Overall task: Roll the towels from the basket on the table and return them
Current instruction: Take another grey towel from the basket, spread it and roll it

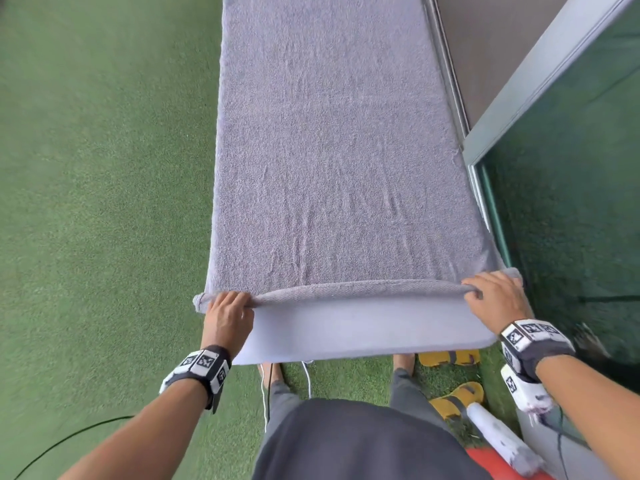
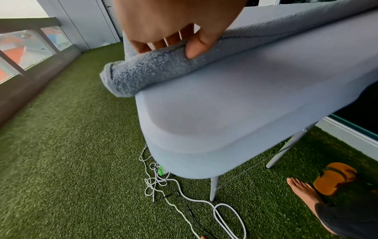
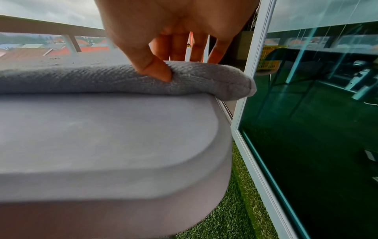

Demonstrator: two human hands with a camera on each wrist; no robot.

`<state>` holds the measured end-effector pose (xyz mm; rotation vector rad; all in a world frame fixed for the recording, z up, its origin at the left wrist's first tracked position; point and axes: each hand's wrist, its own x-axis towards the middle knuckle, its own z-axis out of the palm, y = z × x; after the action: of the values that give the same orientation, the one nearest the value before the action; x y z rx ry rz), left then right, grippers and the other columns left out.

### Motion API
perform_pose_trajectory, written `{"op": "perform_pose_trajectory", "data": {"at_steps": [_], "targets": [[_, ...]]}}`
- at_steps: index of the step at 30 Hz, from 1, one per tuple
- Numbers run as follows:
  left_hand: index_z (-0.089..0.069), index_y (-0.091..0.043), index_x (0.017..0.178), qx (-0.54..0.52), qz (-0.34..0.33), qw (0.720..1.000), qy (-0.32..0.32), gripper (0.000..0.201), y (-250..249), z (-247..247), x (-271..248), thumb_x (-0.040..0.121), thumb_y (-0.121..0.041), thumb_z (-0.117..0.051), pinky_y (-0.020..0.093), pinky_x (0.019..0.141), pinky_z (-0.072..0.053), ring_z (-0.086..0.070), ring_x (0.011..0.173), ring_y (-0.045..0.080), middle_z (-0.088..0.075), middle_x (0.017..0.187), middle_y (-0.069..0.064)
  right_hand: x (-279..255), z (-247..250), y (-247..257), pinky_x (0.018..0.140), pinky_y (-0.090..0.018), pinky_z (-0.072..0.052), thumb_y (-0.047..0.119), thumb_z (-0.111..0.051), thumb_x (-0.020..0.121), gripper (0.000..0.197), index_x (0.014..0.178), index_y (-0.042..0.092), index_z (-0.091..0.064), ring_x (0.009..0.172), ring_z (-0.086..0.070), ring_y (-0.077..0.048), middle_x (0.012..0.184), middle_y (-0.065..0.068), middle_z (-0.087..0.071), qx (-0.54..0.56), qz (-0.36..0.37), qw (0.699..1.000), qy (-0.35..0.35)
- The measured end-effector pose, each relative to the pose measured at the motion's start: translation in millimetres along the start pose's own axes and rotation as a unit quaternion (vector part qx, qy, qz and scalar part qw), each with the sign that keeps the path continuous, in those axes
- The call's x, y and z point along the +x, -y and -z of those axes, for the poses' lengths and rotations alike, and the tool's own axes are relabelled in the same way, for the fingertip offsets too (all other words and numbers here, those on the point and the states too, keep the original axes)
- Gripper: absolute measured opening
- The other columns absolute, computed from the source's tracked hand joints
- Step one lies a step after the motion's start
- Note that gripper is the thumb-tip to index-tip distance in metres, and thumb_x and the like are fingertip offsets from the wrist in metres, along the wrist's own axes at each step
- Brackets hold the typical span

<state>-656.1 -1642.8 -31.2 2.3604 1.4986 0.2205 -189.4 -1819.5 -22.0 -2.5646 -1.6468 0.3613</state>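
The towel (image 1: 332, 150) lies spread along the table (image 1: 367, 332); the left hand (image 1: 227, 318) and right hand (image 1: 495, 297) pinch its rolled near edge at either end.

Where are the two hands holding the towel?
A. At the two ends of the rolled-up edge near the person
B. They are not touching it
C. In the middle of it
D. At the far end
A: the left hand and right hand each grip one end of the towel where its near edge is rolled.

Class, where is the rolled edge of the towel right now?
In the head view, the rolled edge lies across the table's near end, between left hand and right hand.
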Motion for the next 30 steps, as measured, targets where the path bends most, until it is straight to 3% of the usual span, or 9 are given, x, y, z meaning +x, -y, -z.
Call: {"op": "perform_pose_trajectory", "data": {"at_steps": [3,5,7,9,12,18,23,26,30], "targets": [[-0.056,-0.022,0.08,0.025,0.025,0.998,0.043,0.015,0,3,4,0.083,-0.008,-0.058,0.033,0.07,-0.03,-0.054,0.07,0.02,-0.064,0.078,-0.003,2,8,2,0.087,-0.037,-0.027,0.018,-0.062,0.082,0.013,0.089,0.026,-0.07,0.088,-0.058,-0.02,0.091,0.005,-0.07,-0.057,-0.014,0.998,0.027],[-0.053,-0.021,0.094,0.043,0.055,0.997,0.028,0.015,1,5,5,0.084,-0.009,-0.057,0.036,0.075,-0.032,-0.05,0.079,0.022,-0.058,0.087,0.0,3,12,3,0.088,-0.039,-0.026,0.013,-0.065,0.079,0.017,0.093,0.022,-0.066,0.089,-0.058,-0.023,0.094,0.001,-0.065,-0.052,-0.025,0.998,-0.017],[-0.051,-0.018,0.096,0.069,0.059,0.996,0.002,0.021,0,3,5,0.08,-0.006,-0.057,0.042,0.081,-0.034,-0.044,0.085,0.024,-0.051,0.09,0.003,2,13,7,0.08,-0.04,-0.032,0.002,-0.069,0.071,0.024,0.08,0.021,-0.057,0.08,-0.054,-0.027,0.082,-0.001,-0.055,-0.037,-0.006,0.998,-0.047],[-0.048,-0.016,0.092,0.053,0.027,0.998,0.007,0.032,0,-3,2,0.068,0.002,-0.058,0.045,0.078,-0.04,-0.042,0.083,0.025,-0.047,0.089,0.004,-1,11,13,0.072,-0.036,-0.035,-0.006,-0.069,0.065,0.038,0.075,0.022,-0.046,0.077,-0.049,-0.025,0.079,0.002,-0.047,-0.009,0.034,0.999,-0.005],[-0.047,-0.016,0.099,0.003,0.014,1.0,0.026,0.046,9,-16,-4,0.059,0.0,-0.063,0.043,0.077,-0.042,-0.044,0.085,0.027,-0.048,0.095,0.004,-4,11,16,0.087,-0.04,-0.044,-0.001,-0.072,0.066,0.037,0.094,0.019,-0.057,0.095,-0.054,-0.024,0.099,0.0,-0.054,-0.015,0.013,0.999,0.05],[-0.068,-0.009,0.097,-0.006,-0.01,1.0,-0.019,0.031,17,-9,9,0.071,-0.005,-0.052,0.041,0.075,-0.051,-0.061,0.084,0.028,-0.068,0.095,0.005,9,8,7,0.104,-0.04,-0.041,-0.002,-0.063,0.081,0.034,0.111,0.013,-0.068,0.111,-0.058,-0.024,0.117,-0.003,-0.066,0.061,-0.013,0.998,0.03],[-0.062,-0.021,0.075,0.061,0.005,0.998,0.036,0.023,4,8,16,0.074,-0.025,-0.038,0.036,0.065,-0.044,-0.059,0.069,0.024,-0.063,0.072,-0.003,19,22,22,0.087,-0.035,-0.031,0.019,-0.058,0.086,0.018,0.097,0.027,-0.069,0.095,-0.056,-0.019,0.102,0.006,-0.07,-0.049,-0.032,0.996,0.069],[-0.057,-0.021,0.092,0.089,0.036,0.994,0.051,0.015,2,10,22,0.078,-0.018,-0.056,0.038,0.07,-0.038,-0.057,0.077,0.025,-0.061,0.083,0.0,24,29,26,0.077,-0.033,-0.025,0.018,-0.057,0.087,0.011,0.094,0.026,-0.057,0.08,-0.052,-0.02,0.094,0.007,-0.065,-0.07,-0.049,0.994,0.067],[-0.05,-0.017,0.093,0.091,0.043,0.995,0.007,0.02,-1,10,32,0.075,-0.009,-0.055,0.041,0.073,-0.041,-0.043,0.079,0.024,-0.049,0.089,0.003,29,19,22,0.067,-0.038,-0.037,0.0,-0.072,0.062,0.049,0.071,0.034,-0.038,0.076,-0.054,-0.026,0.077,0.005,-0.049,-0.027,0.0,0.999,0.033]]}}
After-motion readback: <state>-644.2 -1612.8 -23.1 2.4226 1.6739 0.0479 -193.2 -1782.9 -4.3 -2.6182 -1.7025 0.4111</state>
